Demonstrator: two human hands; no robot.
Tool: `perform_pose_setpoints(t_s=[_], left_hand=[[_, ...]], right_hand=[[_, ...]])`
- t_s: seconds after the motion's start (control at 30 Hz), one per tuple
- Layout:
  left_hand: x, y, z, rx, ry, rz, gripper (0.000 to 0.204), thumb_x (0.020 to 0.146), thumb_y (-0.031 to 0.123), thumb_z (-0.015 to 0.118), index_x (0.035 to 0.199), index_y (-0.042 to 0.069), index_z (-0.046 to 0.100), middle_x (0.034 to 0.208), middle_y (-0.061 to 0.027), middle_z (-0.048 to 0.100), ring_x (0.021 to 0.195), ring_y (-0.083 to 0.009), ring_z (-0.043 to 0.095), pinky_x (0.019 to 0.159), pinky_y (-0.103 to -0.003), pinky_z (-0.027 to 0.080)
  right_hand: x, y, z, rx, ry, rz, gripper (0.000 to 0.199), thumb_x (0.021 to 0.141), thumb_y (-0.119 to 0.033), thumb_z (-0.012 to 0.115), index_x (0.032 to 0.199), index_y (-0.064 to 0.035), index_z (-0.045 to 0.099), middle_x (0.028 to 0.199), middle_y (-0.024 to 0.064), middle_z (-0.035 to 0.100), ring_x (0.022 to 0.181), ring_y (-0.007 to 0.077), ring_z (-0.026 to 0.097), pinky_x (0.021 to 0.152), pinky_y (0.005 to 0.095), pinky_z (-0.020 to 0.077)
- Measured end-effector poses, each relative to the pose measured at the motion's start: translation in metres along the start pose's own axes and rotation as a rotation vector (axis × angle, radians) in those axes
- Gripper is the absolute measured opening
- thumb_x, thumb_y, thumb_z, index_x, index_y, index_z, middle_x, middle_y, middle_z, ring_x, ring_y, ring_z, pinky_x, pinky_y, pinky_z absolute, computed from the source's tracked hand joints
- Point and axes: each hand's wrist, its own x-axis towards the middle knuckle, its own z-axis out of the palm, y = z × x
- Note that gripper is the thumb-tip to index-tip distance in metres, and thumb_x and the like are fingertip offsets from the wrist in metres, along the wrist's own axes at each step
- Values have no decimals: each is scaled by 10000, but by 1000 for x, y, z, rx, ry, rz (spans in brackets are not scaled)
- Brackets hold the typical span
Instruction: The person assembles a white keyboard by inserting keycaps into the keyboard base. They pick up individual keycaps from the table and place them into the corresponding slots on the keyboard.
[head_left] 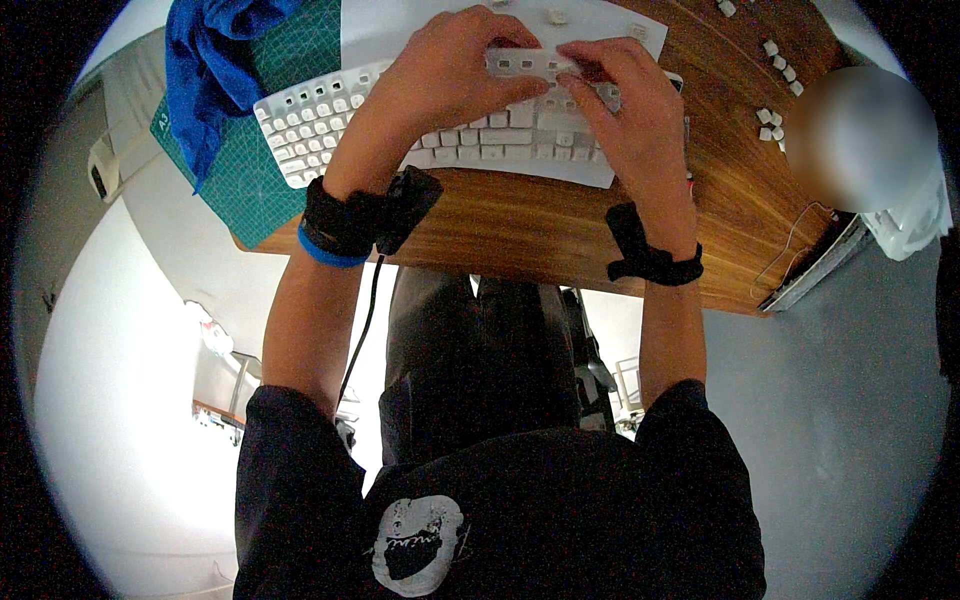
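Keyboard [400, 120] on wooden desk [520, 220]

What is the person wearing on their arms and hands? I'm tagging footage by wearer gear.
Both hands are bare, no gloves. The left hand has a black wrist strap with a blue band at its lower edge, a small black device and a black cable hanging from it. The right hand has a plain black wrist strap. Short dark sleeves end above the elbows.

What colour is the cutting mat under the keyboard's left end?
Green with a fine grid, seen in the head view: cutting mat beneath the white keyboard.
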Motion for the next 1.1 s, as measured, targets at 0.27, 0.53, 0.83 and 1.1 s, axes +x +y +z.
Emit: perform_pose_setpoints(t_s=[0.27, 0.53, 0.83, 1.1], left_hand=[[5, 5, -1, -175, -55, -88, 359, 863, 217, 853, 1120, -13, 754, 1080, -232, 772, 1021, -370, 745, 900, -425, 588], [8, 16, -4, -109, -76, -185, 370, 875, 233, 853, 1141, -6, 759, 1093, -228, 773, 1028, -371, 743, 911, -429, 589], [8, -24, 47, 150, 226, -57, 416, 836, 490, 845, 1111, 180, 814, 1094, -111, 801, 1054, -370, 746, 987, -502, 559], [10, -27, 50, 183, 220, -57, 316, 892, 424, 778, 1080, 174, 824, 1041, -101, 802, 1021, -375, 745, 961, -536, 557]], right_hand=[[4, 10, -2, -98, -47, -137, 231, 928, -138, 716, 1147, -66, 735, 1158, 110, 718, 1125, 335, 665, 980, 438, 558], [9, 11, 4, -155, -20, -209, 217, 904, -47, 755, 1120, -34, 741, 1114, 105, 712, 1022, 307, 705, 890, 387, 573], [10, 10, 12, -159, -4, -176, 156, 899, -42, 740, 1051, -17, 719, 1077, 112, 697, 1033, 337, 683, 896, 408, 557], [12, 4, 13, -213, -26, -91, 103, 914, -62, 730, 1009, -21, 731, 1078, 105, 691, 1013, 342, 685, 887, 407, 558]])
